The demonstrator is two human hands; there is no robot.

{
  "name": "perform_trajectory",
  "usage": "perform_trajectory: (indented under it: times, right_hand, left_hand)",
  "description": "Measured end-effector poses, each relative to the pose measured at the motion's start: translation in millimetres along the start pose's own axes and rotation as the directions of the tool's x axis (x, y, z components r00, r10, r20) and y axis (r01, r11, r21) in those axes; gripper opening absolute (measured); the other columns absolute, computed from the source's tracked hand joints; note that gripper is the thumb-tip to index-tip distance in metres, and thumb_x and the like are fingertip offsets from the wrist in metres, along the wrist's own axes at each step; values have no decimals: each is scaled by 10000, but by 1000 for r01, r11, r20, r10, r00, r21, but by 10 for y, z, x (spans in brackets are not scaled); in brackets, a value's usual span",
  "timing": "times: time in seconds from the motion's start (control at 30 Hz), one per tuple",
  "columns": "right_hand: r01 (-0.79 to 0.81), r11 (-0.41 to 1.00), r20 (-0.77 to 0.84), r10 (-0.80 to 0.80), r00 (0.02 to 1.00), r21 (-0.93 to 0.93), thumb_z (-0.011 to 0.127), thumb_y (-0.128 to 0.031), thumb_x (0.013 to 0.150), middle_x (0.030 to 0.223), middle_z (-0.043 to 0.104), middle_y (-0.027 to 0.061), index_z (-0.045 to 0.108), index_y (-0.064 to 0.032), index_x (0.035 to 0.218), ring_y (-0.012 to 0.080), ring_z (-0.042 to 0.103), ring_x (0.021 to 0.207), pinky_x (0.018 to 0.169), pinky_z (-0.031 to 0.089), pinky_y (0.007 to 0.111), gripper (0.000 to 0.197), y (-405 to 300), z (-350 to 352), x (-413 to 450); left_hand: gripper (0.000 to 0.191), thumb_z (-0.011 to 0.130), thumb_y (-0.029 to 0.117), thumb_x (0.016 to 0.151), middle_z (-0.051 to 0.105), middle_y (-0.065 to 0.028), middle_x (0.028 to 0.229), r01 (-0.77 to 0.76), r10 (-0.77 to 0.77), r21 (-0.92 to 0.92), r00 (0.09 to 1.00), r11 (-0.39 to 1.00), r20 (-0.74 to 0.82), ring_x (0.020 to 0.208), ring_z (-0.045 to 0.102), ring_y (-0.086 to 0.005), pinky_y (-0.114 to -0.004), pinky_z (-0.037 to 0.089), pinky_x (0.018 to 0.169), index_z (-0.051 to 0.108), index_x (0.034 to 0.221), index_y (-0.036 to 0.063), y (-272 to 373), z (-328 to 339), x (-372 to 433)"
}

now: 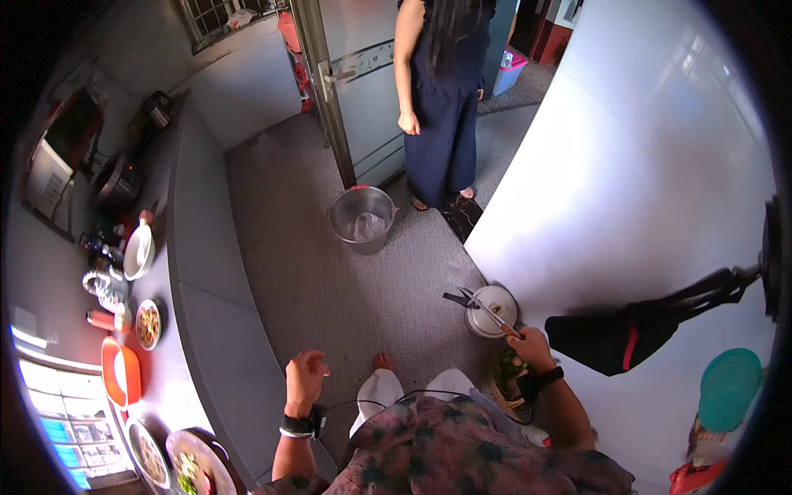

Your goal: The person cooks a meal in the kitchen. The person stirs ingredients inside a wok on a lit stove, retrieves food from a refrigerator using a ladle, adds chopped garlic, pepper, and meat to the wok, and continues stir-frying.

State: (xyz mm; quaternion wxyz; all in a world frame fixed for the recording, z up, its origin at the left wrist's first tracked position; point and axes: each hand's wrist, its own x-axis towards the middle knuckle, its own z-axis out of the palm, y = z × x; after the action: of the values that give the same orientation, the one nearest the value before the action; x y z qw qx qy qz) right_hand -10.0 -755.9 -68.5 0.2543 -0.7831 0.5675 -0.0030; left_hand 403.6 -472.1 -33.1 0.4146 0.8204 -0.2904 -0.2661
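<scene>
My right hand [529, 348] is closed around the wooden end of a long-handled metal spatula [492, 314]. The tool's blade points up and left, in front of a lidded pot [502, 303] low by the white panel. Just below that hand sits a basket of greens [510, 377]. My left hand [305, 374] hangs at the left, beside the counter, its fingers partly curled and apart with nothing in them. On the counter are a dish of food [148, 324], an orange basin [121, 373] and a round board with chopped food [199, 461].
Another person [442, 105] stands at the doorway by an opened glass-panelled door [365, 93]. A metal bucket [364, 230] is on the floor ahead. A black apron-like cloth [609, 340] hangs on the right beside a teal strainer [730, 390]. The counter edge [185, 297] runs along my left.
</scene>
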Motion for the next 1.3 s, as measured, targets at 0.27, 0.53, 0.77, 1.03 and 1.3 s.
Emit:
perform_trajectory:
  times: [0.27, 0.53, 0.77, 1.03, 1.3]
  right_hand:
    - [-321, 906, 313, 231, 921, 276, 576, -426, 890, 611, 553, 121, 617, 56, 745, 227, 505, 565, 531, 395, 396, 504, -137, 163, 856]
    - [-348, 814, 369, 179, 912, 465, 602, -360, 897, 542, 512, 22, 628, 21, 773, 100, 413, 403, 382, 313, 265, 401, -945, -621, 1987]
    - [-280, 868, 318, 151, 936, 410, 592, -517, 870, 483, 428, -9, 471, -89, 538, 89, 374, 390, 367, 276, 270, 554, -1082, -844, 3473]
    - [-252, 701, 317, 38, 948, 668, 659, -352, 855, 535, 437, -11, 524, -88, 652, 91, 365, 392, 372, 292, 268, 360, -1304, -1055, 4890]
    - [-442, 571, 481, 91, 872, 692, 600, -296, 858, 529, 527, 60, 481, -85, 553, 184, 538, 480, 402, 352, 378, 390, -1333, -1144, 6539]
  left_hand:
    - [121, 577, 42, 814, 680, -120, 733, -204, 191, 87, 972, 975, 137, 688, 678, -217, -312, 514, 618, 676, 857, -12, 598, 155, 1595]
    - [402, 648, 160, 811, 519, -198, 1282, -349, 347, 213, 937, 913, 48, 1194, 496, -368, -496, 379, 985, 574, 1191, 52, 1197, 797, 2951]
    - [439, 689, 178, 786, 614, -237, 1107, -315, 309, 141, 949, 939, 62, 1056, 586, -389, -405, 463, 904, 580, 1170, -3, 2060, 1231, 3809]
    - [395, 704, 179, 780, 640, -212, 1081, -359, 354, 27, 929, 933, 107, 1055, 606, -334, -379, 471, 887, 619, 1121, -2, 2666, 1858, 4643]
    - [411, 714, 181, 781, 656, -190, 1035, -365, 369, -59, 918, 929, 147, 1019, 622, -292, -352, 469, 879, 610, 1131, -9, 3297, 2411, 5760]
